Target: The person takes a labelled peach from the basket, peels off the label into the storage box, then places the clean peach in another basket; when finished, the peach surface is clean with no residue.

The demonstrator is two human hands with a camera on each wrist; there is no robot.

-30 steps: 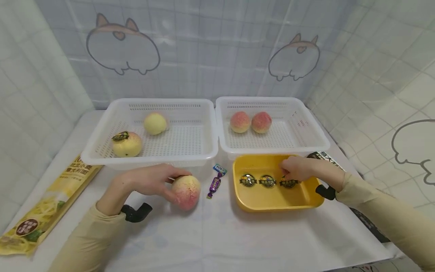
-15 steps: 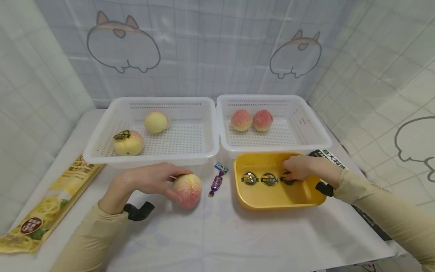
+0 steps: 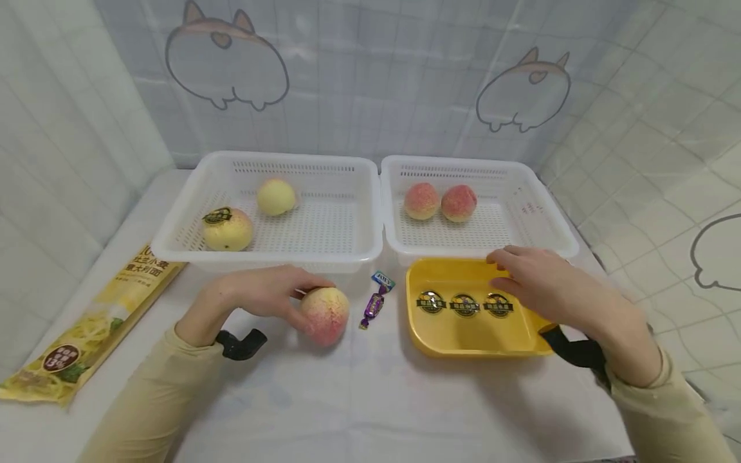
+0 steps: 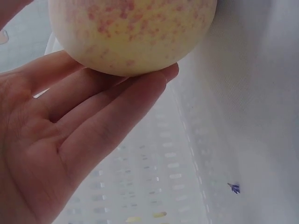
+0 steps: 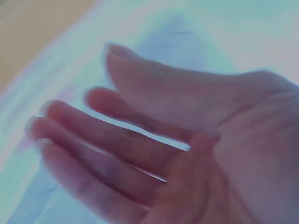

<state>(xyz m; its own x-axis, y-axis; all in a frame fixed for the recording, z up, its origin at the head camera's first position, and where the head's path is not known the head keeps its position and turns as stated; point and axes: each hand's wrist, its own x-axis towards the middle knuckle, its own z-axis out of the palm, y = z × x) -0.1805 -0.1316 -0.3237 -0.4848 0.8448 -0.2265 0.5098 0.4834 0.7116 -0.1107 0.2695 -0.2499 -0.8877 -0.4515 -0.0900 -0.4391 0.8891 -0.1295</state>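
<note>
At lower centre, the left hand [image 3: 263,299] curls its fingers round a peach [image 3: 325,314] resting on the surface (unstickered, as far as shows), while the right hand [image 3: 538,283] hovers empty, fingers loosely spread, above the yellow tray [image 3: 463,337] holding three stickers [image 3: 465,304].

Two white baskets [image 3: 370,244] sit far back, noodle packet [image 3: 92,321] at the left, purple candy [image 3: 373,307] mid-tabletop [image 3: 370,399].
</note>
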